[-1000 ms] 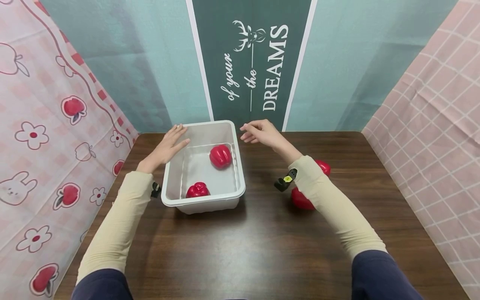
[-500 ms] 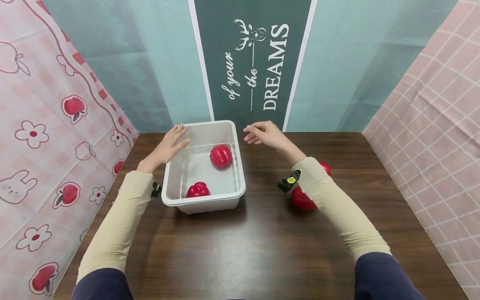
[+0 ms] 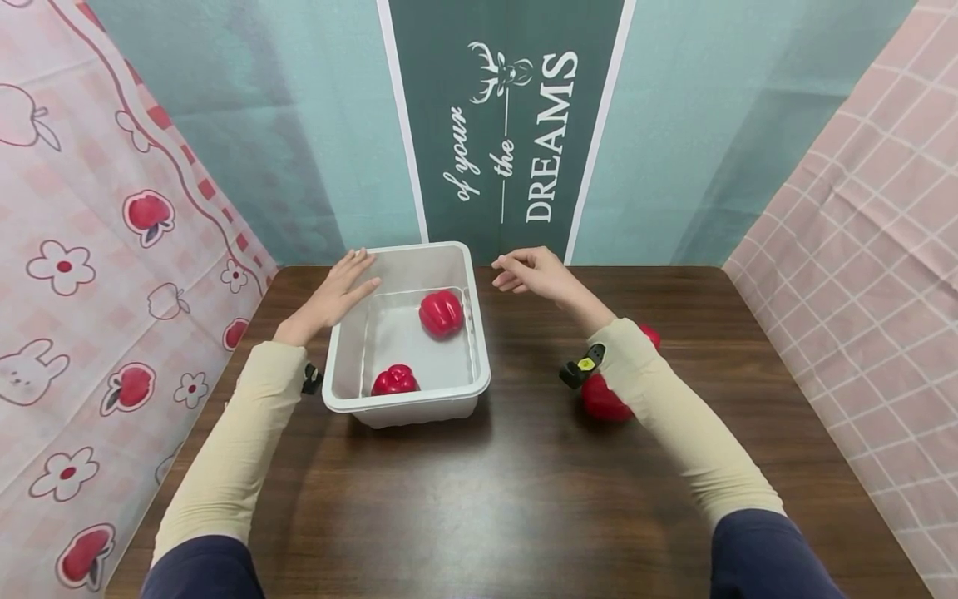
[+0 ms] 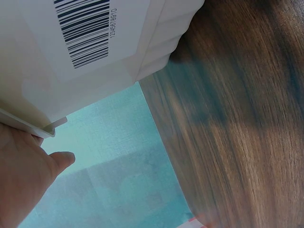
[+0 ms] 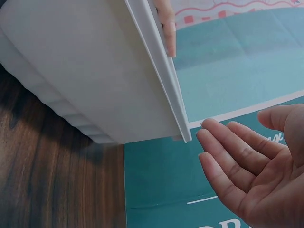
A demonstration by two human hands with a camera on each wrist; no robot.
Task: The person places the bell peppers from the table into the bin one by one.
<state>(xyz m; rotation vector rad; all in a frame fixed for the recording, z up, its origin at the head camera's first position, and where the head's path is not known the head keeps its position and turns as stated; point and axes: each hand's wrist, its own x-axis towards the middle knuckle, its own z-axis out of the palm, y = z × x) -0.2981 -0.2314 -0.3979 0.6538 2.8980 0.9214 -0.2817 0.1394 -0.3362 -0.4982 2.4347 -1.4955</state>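
A light grey plastic bin (image 3: pixel 427 399) stands on the table. Inside it, one red bell pepper (image 3: pixel 441 314) lies toward the back right and a second red bell pepper (image 3: pixel 395 380) by the front wall. My left hand (image 3: pixel 333 291) rests on the bin's left rim, fingers extended. Just off the right rim, my right hand (image 3: pixel 535 273) hovers with nothing in it; the right wrist view shows its palm and relaxed fingers (image 5: pixel 232 147). Under the right forearm, partly hidden, are a red bell pepper (image 3: pixel 604 401) and another red piece (image 3: pixel 649 335) behind it.
The dark wooden table (image 3: pixel 479 507) ends at a teal cloth backdrop (image 3: pixel 659 150). Patterned cloths hang on both sides, a pink checked one (image 3: pixel 883 249) at right. A barcode label (image 4: pixel 88 35) is on the bin's outer wall in the left wrist view.
My right hand has drifted slightly to the right and nearer me, away from the bin's rim. The left hand, the bin and the peppers have stayed in place.
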